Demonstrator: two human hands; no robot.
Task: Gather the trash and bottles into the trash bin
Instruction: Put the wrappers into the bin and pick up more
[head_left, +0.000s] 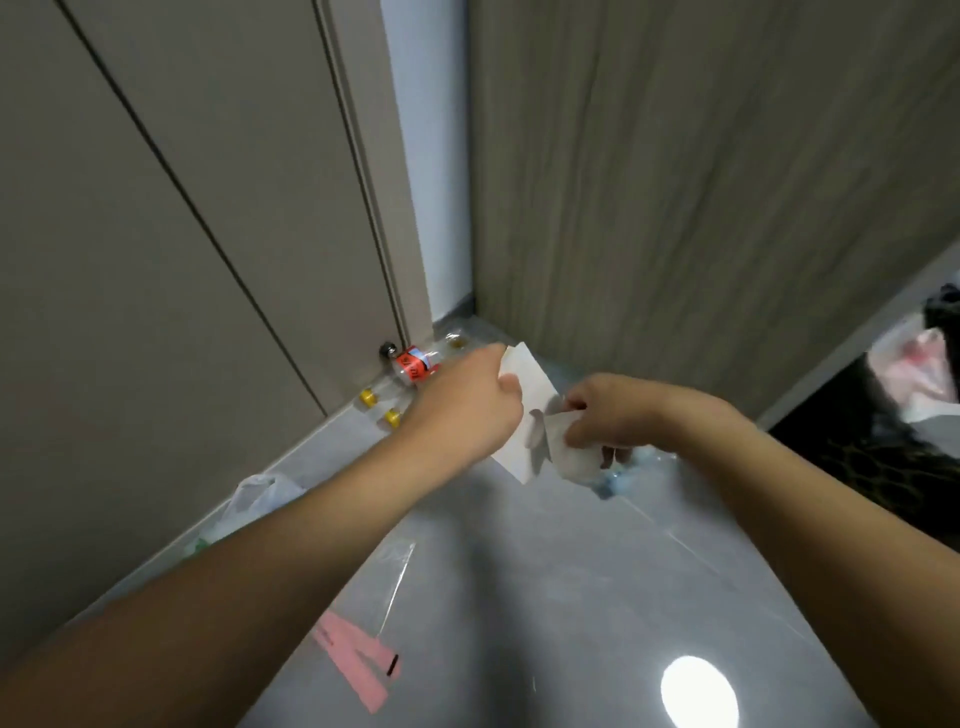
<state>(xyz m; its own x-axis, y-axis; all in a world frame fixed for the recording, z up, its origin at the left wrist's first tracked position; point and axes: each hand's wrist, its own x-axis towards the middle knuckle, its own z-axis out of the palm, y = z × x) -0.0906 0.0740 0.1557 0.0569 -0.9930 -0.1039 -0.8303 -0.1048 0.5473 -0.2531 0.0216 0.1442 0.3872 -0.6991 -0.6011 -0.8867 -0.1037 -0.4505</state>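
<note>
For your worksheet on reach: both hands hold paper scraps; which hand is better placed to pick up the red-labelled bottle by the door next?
Probably the left hand: it is right beside the red-labelled bottle, while the right hand is farther off, and its grip on clear wrapping looks fuller.

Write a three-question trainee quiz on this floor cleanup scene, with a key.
1. True or false: the left hand holds a white paper.
2. What colour is the label on the bottle lying by the door?
3. The pink strip lies: A) on the floor, B) in the right hand, C) on the door.

Key: 1 true; 2 red; 3 A.
</note>
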